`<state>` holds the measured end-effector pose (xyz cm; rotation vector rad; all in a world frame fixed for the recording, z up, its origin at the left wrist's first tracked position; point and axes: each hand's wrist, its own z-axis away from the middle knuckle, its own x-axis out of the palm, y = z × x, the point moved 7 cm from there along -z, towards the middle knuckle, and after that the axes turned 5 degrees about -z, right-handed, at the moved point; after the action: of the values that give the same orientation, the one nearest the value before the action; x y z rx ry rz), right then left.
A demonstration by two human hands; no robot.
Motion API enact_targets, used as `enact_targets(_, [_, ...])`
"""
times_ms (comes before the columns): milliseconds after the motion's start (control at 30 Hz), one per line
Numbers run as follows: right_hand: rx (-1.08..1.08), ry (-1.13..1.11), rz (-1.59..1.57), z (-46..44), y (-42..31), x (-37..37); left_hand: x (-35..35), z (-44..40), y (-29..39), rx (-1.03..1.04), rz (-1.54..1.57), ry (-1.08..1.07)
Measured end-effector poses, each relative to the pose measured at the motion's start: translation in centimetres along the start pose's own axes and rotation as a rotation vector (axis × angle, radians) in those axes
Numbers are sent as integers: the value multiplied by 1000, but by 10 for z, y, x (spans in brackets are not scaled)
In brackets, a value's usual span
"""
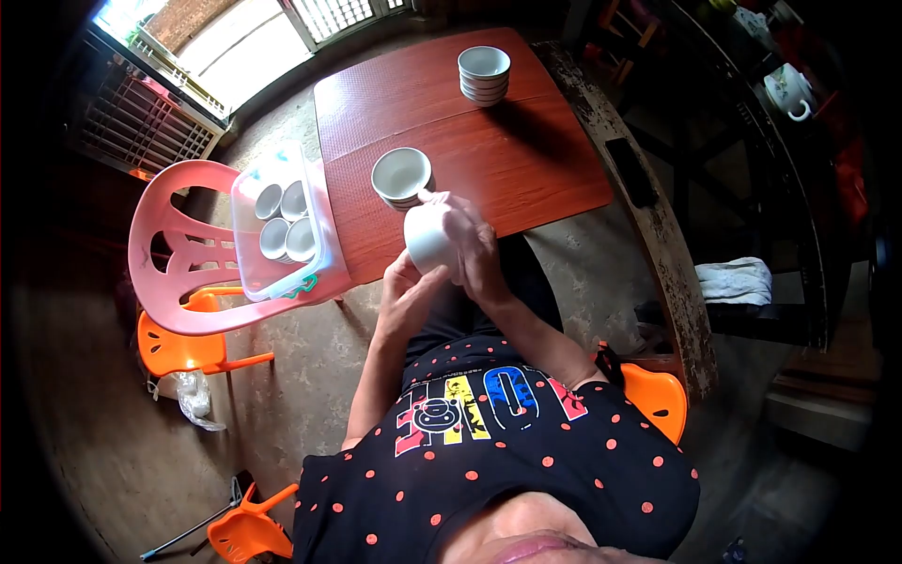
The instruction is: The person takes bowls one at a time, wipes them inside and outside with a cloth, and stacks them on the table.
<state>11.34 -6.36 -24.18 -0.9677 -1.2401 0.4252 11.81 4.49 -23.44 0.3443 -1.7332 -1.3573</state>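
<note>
A white bowl is held tilted on its side in front of my body, just off the table's near edge. My left hand grips it from below and the left, thumb along its wall. My right hand is closed around its right side, with blurred fingers; whether a pale cloth lies under them I cannot make out. Right beyond my hands, a short stack of white bowls stands upright on the red-brown table. A taller stack of bowls stands near the table's far edge.
On a pink chair at the left sits a clear plastic bin holding several white cups. Orange stools stand on the floor around me. A worn wooden beam runs along the right, with a white cloth beyond it.
</note>
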Motion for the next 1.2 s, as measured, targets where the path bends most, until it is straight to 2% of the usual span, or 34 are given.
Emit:
enact_targets(100, [-137, 95, -231, 11, 1, 4, -3, -9, -1, 130, -293, 80])
enact_targets(233, [135, 130, -428, 11, 31, -7, -5, -28, 3, 214, -313, 40])
enact_targets(267, [175, 148, -459, 12, 36, -6, -6, -32, 11, 197, -457, 43])
enact_targets(300, [243, 64, -487, 14, 44, -4, -9, -37, 19, 178, -600, 47])
enact_targets(333, [311, -21, -515, 18, 53, -5, -18, -45, 29, 273, -781, 67])
enact_targets(400, [417, -174, -621, 33, 7, 32, -20, -61, 58, 351, -1213, 34])
enact_targets(500, [487, -96, -710, 37, 30, -5, -33, -86, 57, 428, -1654, -40])
enact_targets(633, [462, 39, -706, 45, 40, -41, -37, -108, 40, 269, -1914, -251])
enact_targets(733, [458, 133, -726, 51, 32, -51, -39, -115, 33, 243, -1958, -274])
enact_targets(900, [360, 156, -621, 39, 39, -79, -44, -120, 23, 204, -1999, -315])
enact_targets(1000, [338, 184, -599, 28, 26, -75, -44, -120, 23, -91, -2008, -385])
enact_targets(1100, [280, 105, -601, -2, 29, -80, -51, -115, 18, 289, -2041, -321])
enact_targets(1133, [271, 102, -588, -13, 26, -78, -50, -116, 21, 105, -2113, -358])
enact_targets(1200, [240, 131, -540, -41, 32, -83, -46, -107, 48, 238, -1794, -51])
